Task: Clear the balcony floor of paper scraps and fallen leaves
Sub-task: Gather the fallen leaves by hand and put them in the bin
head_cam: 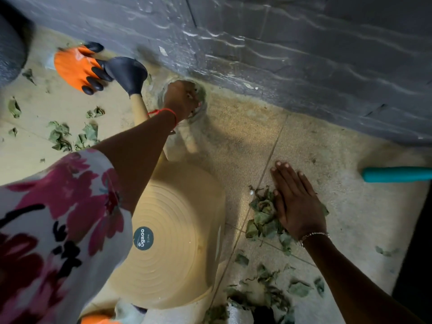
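Dry green leaves lie scattered on the beige balcony floor. One pile [263, 218] sits under my right hand [297, 206], which lies flat on it with straight fingers. Further leaves [264, 291] lie nearer me, and another patch of leaves [70, 135] is at the left. My left hand [181, 99] reaches to a round floor drain [201, 111] at the foot of the wall. Its fingers curl into the opening and pinch small debris that is too blurred to make out.
A beige watering can [173, 242] with a black rose head [127, 73] stands between my arms. An orange and black glove [77, 66] lies at the far left. A teal handle [397, 174] juts in from the right. The grey stone wall [280, 54] bounds the floor.
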The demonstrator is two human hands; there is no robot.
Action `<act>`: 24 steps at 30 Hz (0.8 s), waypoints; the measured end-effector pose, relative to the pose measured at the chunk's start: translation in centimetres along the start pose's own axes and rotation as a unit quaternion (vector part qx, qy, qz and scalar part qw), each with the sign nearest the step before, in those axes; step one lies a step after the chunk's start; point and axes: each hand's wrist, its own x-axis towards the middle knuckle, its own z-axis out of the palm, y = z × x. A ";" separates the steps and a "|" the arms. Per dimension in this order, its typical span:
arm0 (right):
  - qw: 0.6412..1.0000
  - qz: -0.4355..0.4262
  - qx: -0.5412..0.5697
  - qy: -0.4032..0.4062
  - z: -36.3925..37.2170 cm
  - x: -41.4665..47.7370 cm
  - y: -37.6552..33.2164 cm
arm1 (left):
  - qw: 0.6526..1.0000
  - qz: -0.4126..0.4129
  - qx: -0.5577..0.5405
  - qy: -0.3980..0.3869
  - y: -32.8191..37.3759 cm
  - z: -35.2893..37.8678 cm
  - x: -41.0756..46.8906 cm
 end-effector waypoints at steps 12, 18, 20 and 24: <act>1.000 -0.010 0.000 0.011 0.2 0.0 0.2 | 0.992 0.100 0.072 -0.021 0.6 1.0 0.1; 1.000 -0.013 -0.004 0.012 0.4 0.1 0.4 | 0.989 0.069 0.099 -0.079 0.2 0.1 0.4; 1.000 -0.017 -0.005 0.015 0.4 0.3 0.3 | 0.987 0.077 0.090 -0.109 0.7 -0.1 0.2; 1.000 -0.011 0.001 0.029 0.7 -0.4 0.3 | 0.970 0.119 0.001 -0.211 2.8 -0.5 -1.7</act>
